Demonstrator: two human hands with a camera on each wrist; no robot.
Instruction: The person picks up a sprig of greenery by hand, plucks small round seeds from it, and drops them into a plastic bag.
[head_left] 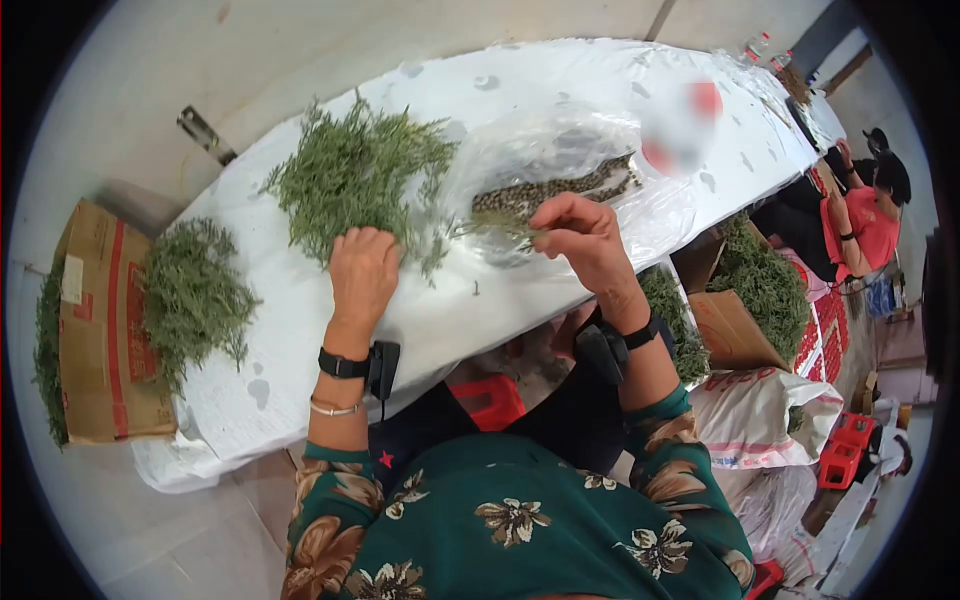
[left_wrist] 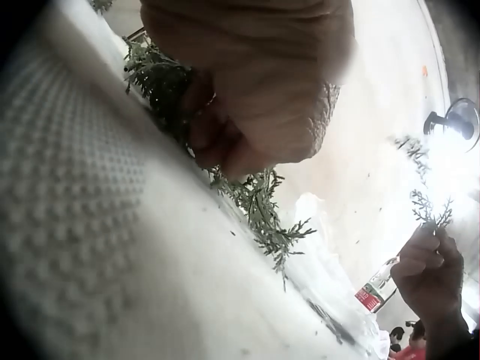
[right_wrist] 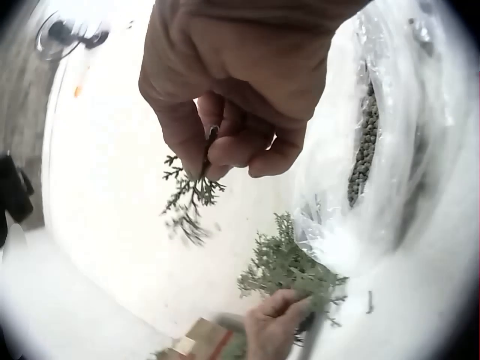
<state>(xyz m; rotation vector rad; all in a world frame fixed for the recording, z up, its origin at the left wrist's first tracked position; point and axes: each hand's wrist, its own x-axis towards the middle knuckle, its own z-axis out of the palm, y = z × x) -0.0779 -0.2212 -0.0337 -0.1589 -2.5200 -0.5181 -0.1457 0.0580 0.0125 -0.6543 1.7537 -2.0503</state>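
My right hand (head_left: 592, 243) is raised over the table's front part, pinching a small green evergreen sprig (right_wrist: 187, 196) between thumb and fingertips. The sprig hangs down, with flat, branching, scale-like leaves. At the near edge of a loose heap of evergreen sprigs (head_left: 350, 165), my left hand (head_left: 362, 275) has its fingers curled into the greenery. In the left wrist view several sprigs (left_wrist: 262, 214) poke out below that hand, whose fingertips are partly hidden. Beyond the right hand lies a clear plastic bag (head_left: 650, 205) holding small brown, bead-like pieces (head_left: 545, 192).
A cardboard box (head_left: 105, 330) with greenery beside it stands at the table's left end. More greenery (head_left: 755, 285) fills an open box to the right, near a white woven sack (head_left: 765, 415). Plastic bottles (head_left: 757, 45) stand at the far end. A person in red (head_left: 865, 230) sits at right.
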